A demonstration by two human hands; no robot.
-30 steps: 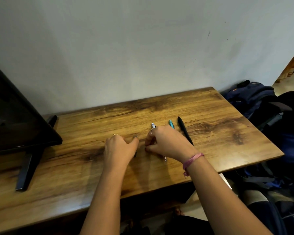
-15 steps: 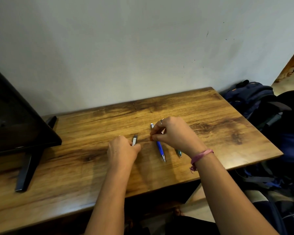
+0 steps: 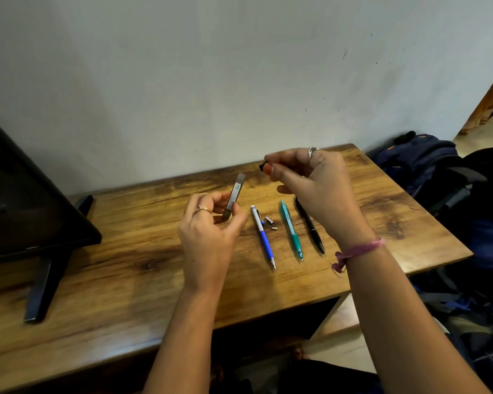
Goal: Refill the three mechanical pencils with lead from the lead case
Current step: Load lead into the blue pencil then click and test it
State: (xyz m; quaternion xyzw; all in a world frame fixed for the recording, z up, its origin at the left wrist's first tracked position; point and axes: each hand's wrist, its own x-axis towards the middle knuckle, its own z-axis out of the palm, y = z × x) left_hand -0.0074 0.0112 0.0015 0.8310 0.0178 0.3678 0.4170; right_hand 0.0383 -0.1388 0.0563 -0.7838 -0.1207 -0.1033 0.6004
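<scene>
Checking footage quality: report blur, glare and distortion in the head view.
Head view: hands sharp, left hand gripping the lead case, right hand pinching a small dark cap; wide-angle bending at the edges; soft shadows on the table; no strong glare.

Bare table beyond black pencil

Light was soft and dim, brightest at 3 o'clock; edges bowed by wide-angle distortion, corners slightly blurred.

black pencil's top end hidden behind right hand, lead case's lower end covered by left-hand fingers, monitor cut off at left edge
</scene>
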